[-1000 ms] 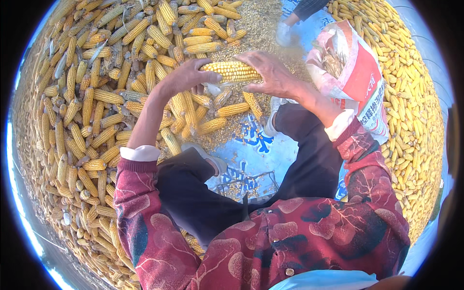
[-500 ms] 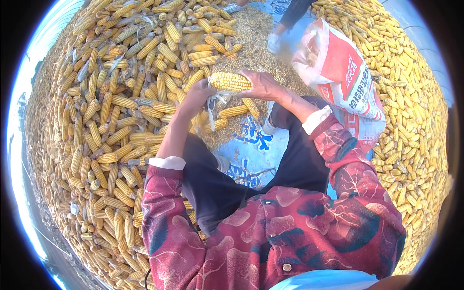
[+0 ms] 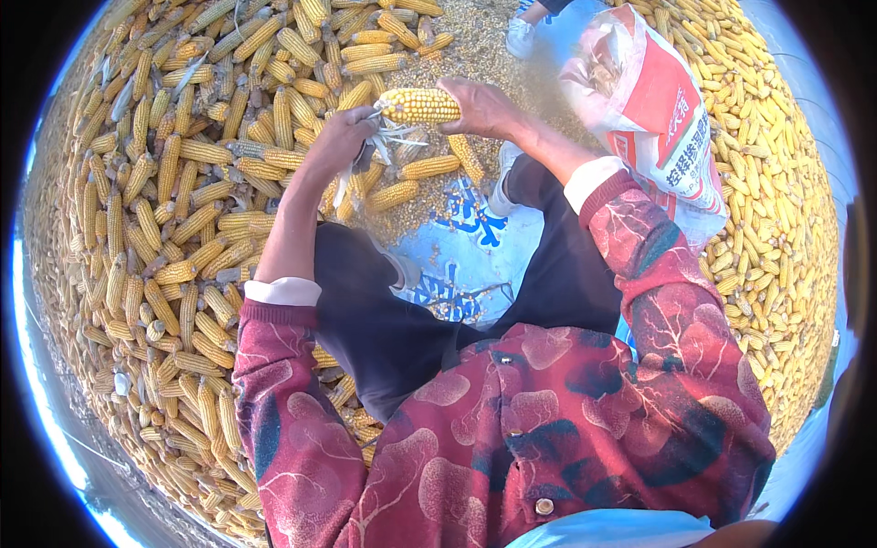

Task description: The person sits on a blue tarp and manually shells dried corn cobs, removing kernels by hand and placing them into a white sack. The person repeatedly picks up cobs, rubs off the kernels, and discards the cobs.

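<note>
Between my two hands is a yellow corn cob (image 3: 417, 105), held level in front of me above the ground. My right hand (image 3: 484, 108) is wrapped round its right end. At the other end, my left hand (image 3: 344, 140) is closed on pale dry husk (image 3: 391, 137) that hangs in strips from the base of the cob. Just below lie several loose corn cobs (image 3: 429, 167) on scattered kernels. My left fingers are partly hidden by the husk.
A big heap of corn cobs (image 3: 174, 219) rises on my left, another (image 3: 776, 201) on my right. A red and white woven sack (image 3: 653, 100) stands to the right. Blue printed sheeting (image 3: 466, 265) lies between my legs. Another person's shoe (image 3: 521, 38) shows at the far side.
The view has shifted, so the surroundings sit higher in it. My left hand has drawn slightly away from the cob, and more husk strips spread out at its base.
</note>
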`<state>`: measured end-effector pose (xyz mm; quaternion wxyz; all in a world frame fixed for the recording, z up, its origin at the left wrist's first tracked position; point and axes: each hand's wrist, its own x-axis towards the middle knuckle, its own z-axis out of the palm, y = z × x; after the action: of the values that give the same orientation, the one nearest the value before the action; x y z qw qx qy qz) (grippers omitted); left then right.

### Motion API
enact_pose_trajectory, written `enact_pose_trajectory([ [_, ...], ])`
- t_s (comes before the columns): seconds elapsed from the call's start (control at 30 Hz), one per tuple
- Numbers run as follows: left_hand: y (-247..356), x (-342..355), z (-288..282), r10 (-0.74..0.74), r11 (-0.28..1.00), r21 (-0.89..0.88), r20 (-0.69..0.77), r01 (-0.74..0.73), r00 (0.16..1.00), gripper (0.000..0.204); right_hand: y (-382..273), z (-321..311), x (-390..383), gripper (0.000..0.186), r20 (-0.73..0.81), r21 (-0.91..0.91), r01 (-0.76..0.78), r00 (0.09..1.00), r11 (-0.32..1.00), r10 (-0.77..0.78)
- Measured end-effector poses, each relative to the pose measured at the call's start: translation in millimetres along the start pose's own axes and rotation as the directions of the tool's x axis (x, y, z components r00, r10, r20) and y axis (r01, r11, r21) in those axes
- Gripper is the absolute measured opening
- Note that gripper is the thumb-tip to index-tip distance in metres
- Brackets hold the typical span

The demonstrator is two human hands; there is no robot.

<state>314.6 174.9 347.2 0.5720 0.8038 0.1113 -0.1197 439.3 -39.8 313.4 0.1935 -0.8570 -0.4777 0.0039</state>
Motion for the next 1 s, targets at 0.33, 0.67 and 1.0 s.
enact_pose_trajectory([
  [0.33,9.8,-14.5,-5.3,0.027,0.981,-0.193,-0.003,-0.027,1.0,0.018,-1.7,8.3,25.5,0.066,0.075,-0.098,-0.106,0.991,0.99,0.113],
  [0.67,0.9,-28.9,-20.8,0.12,0.96,-0.229,-0.191,-0.163,0.974,0.019,69.0,-14.9,15.3,0.066,-0.027,-0.041,-0.348,0.937,0.937,0.347],
  [1.0,10.7,30.8,20.6,0.416,0.893,0.054,-0.478,-0.447,0.774,0.026,-40.2,-5.7,39.4,0.055,0.327,0.945,-0.327,0.945,-0.019,0.012],
])
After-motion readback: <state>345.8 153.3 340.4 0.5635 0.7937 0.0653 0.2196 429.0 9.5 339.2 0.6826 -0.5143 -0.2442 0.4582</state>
